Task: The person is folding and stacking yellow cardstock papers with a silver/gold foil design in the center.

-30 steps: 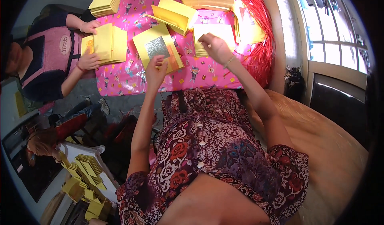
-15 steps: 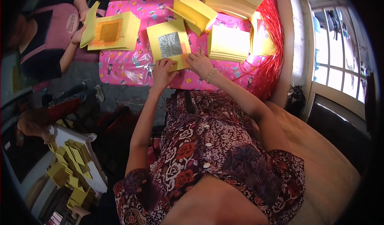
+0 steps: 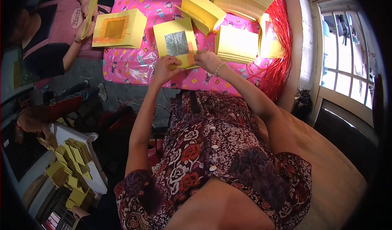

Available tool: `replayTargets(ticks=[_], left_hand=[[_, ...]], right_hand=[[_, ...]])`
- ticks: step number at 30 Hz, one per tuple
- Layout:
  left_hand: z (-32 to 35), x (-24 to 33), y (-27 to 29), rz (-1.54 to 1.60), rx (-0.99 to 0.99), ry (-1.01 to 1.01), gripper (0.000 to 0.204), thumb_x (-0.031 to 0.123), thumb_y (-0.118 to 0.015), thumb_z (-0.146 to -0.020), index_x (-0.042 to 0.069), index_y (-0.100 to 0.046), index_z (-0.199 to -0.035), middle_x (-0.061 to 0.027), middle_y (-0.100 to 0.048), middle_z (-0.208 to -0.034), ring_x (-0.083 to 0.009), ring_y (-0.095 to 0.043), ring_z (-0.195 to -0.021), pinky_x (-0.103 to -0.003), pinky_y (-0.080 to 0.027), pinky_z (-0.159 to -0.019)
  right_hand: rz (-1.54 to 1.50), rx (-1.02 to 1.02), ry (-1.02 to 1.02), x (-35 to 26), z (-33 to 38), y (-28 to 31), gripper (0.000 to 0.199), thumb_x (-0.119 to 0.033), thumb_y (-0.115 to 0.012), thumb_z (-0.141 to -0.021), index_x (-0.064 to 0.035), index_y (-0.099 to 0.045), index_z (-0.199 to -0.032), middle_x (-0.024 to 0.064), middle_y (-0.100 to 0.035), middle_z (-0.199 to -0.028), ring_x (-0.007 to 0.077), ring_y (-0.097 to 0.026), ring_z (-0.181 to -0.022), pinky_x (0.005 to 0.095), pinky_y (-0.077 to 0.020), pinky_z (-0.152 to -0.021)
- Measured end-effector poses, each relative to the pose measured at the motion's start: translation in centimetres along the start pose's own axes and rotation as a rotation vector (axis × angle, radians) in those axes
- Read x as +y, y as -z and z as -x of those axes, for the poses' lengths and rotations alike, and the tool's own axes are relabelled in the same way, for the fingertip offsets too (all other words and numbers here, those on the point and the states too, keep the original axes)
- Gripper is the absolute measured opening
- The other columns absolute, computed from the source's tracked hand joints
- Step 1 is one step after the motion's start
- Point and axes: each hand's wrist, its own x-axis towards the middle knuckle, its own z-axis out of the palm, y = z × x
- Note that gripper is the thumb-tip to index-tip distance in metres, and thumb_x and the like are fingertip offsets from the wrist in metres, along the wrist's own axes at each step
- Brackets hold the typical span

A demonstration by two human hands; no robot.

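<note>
Yellow paper sheets with a silver foil square (image 3: pixel 176 44), light and floppy; left hand (image 3: pixel 165 68) and right hand (image 3: pixel 206 60) pinch the near edge.

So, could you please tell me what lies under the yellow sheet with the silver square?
Under the yellow sheet with the silver square more yellow sheets show at its near edge, held by the left hand and right hand. Below is the pink patterned cloth; the stack's depth is hidden.

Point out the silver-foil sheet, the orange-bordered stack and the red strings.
silver-foil sheet (image 3: pixel 176 43), head view, on its foil square.
orange-bordered stack (image 3: pixel 115 29), head view, centre of the top sheet.
red strings (image 3: pixel 279 68), head view, mid-bundle.
</note>
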Motion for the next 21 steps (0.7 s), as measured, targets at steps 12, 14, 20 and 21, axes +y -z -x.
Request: replayTargets(ticks=[12,14,20,21], left_hand=[[-0.53,0.63,0.25,0.097,-0.028,0.044,0.027,0.018,-0.081,-0.066,0.008,-0.070,-0.089,-0.0051,-0.065,-0.096,-0.0220,-0.062,-0.092,-0.033,-0.049,-0.082],[-0.47,0.64,0.38,0.115,-0.027,0.046,0.027,0.018,-0.081,-0.066,0.008,-0.070,-0.088,-0.0052,-0.065,-0.096,-0.0219,-0.062,-0.092,-0.033,-0.049,-0.082],[-0.49,0.92,0.46,0.146,-0.018,0.055,0.026,0.018,-0.081,-0.068,0.008,-0.070,-0.089,-0.0053,-0.066,-0.095,-0.0219,-0.062,-0.091,-0.033,-0.049,-0.082],[-0.48,0.94,0.42,0.140,-0.012,0.047,0.027,0.020,-0.081,-0.067,0.008,-0.070,-0.089,-0.0053,-0.066,-0.093,-0.0223,-0.062,-0.090,-0.033,-0.049,-0.080]], right_hand=[[-0.009,-0.011,-0.022,0.54,-0.11,0.18,0.018,-0.022,-0.064,-0.081,-0.0038,-0.060,-0.081,0.0128,-0.058,-0.081,0.0330,-0.061,-0.078,0.0435,-0.0495,-0.072],[0.008,-0.043,-0.029,0.31,-0.25,0.49,0.019,-0.024,-0.064,-0.082,-0.0046,-0.061,-0.082,0.0124,-0.059,-0.084,0.0324,-0.062,-0.081,0.0435,-0.0504,-0.073],[0.014,-0.071,-0.036,0.28,-0.21,0.72,0.019,-0.025,-0.063,-0.083,-0.0055,-0.062,-0.083,0.0122,-0.060,-0.087,0.0319,-0.062,-0.085,0.0436,-0.0508,-0.074],[0.008,-0.066,-0.030,0.27,-0.18,0.73,0.019,-0.024,-0.063,-0.083,-0.0054,-0.062,-0.083,0.0123,-0.060,-0.087,0.0322,-0.062,-0.084,0.0436,-0.0507,-0.074]])
